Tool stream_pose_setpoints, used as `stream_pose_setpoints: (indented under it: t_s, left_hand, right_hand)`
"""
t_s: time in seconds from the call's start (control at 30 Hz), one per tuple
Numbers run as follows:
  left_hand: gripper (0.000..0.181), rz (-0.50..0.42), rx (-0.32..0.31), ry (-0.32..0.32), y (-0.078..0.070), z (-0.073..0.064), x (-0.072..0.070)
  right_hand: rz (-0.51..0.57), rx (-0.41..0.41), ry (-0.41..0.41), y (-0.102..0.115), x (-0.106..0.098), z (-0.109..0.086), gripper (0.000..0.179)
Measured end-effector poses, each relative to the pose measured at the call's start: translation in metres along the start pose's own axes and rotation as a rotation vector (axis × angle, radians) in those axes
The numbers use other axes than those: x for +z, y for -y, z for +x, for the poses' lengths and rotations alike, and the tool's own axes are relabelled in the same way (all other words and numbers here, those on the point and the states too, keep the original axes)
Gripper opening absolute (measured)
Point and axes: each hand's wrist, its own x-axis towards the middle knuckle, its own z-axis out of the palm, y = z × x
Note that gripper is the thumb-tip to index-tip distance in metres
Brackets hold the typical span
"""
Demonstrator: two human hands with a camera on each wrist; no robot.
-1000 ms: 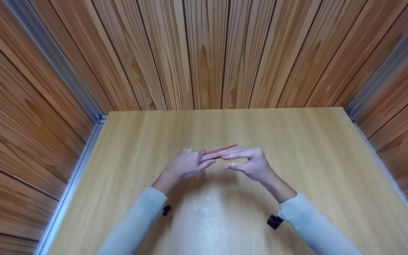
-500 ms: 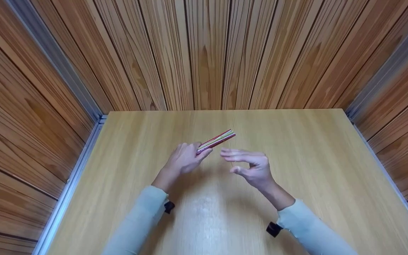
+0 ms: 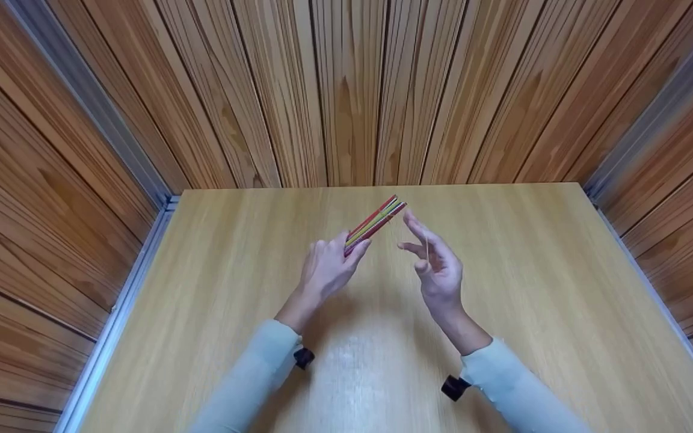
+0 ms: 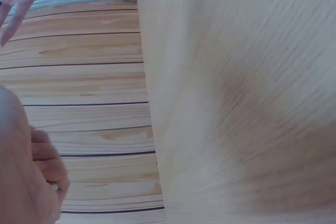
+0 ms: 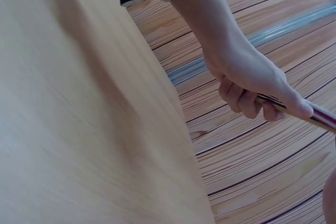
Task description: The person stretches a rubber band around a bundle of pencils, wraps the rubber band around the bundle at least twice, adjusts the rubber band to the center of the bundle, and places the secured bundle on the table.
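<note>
Room in the middle, narrow at the far end.
We see a gap over the table [image 3: 376, 349] between left hand [image 3: 327, 270] and right hand [image 3: 444, 278]; nearer us, black boxes [image 3: 304, 358] jut into it. The slanted sticks [image 3: 375, 226] reach across its far end, beside the right fingertips [image 3: 410, 219]; we cannot tell whether they touch. A thin band [image 3: 427, 246] crosses the right hand's opening. The plank wall [image 3: 352, 90] stands beyond.

Sticks [image 3: 376, 222] look smooth, the wooden table [image 3: 358, 373] glossy.
</note>
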Motion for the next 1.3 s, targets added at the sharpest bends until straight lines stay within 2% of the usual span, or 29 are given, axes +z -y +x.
stream_pose_setpoints:
  t_s: [0.13, 0.27, 0.37, 0.5, 0.57, 0.63, 0.73, 0.87, 1.0, 1.17, 1.3]
  left_hand:
    - [0.041, 0.038, 0.054, -0.114, -0.002, -0.005, 0.005]
    - [0.037, 0.094, 0.147, -0.232, -0.003, -0.010, 0.008]
    - [0.038, 0.180, 0.261, -0.328, -0.002, -0.012, 0.008]
    - [0.046, 0.356, 0.448, -0.453, 0.004, -0.011, 0.002]
    - [0.050, 0.446, 0.538, -0.493, 0.007, -0.010, -0.003]
    - [0.052, 0.510, 0.611, -0.497, 0.011, -0.009, -0.009]
    - [0.051, 0.582, 0.696, -0.461, 0.014, -0.008, -0.018]
    - [0.050, 0.622, 0.760, -0.386, 0.018, -0.008, -0.029]
    - [0.048, 0.610, 0.781, -0.320, 0.022, -0.007, -0.036]
    - [0.046, 0.603, 0.780, -0.303, 0.027, -0.007, -0.037]
    - [0.045, 0.630, 0.777, -0.295, 0.028, -0.008, -0.038]
  right_hand:
    - [0.047, 0.023, -0.003, -0.001, -0.001, 0.002, 0.060]
    - [0.052, 0.061, -0.027, 0.001, -0.001, 0.004, 0.061]
    - [0.043, 0.108, -0.053, 0.003, -0.002, 0.005, 0.060]
    - [0.053, 0.177, -0.080, 0.006, -0.005, 0.007, 0.051]
    - [0.056, 0.203, -0.078, 0.006, -0.007, 0.007, 0.046]
    - [0.047, 0.218, -0.061, 0.007, -0.010, 0.008, 0.043]
    - [0.038, 0.235, -0.012, 0.007, -0.014, 0.008, 0.041]
    - [-0.036, 0.238, 0.086, 0.007, -0.020, 0.009, 0.043]
    - [-0.143, 0.248, 0.168, 0.010, -0.024, 0.012, 0.037]
    - [-0.248, 0.296, 0.212, 0.013, -0.024, 0.016, 0.032]
    - [-0.293, 0.315, 0.227, 0.011, -0.025, 0.017, 0.027]
